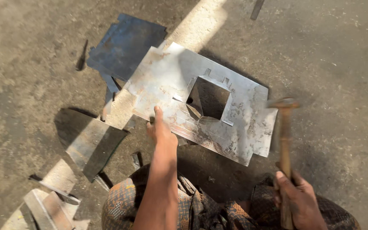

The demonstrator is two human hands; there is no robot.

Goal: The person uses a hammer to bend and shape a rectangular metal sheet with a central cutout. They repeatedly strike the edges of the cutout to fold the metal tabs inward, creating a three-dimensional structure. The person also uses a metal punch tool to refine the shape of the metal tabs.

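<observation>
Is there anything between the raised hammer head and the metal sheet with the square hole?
Nothing visible. The right hand holds the hammer with its head over the metal sheet's right edge, with no object between them. The left hand presses the near edge, well to the side.

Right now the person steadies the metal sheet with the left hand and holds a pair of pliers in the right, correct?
Not quite. The head view shows the right hand holding a hammer, not pliers. The left hand does steady the metal sheet.
</observation>
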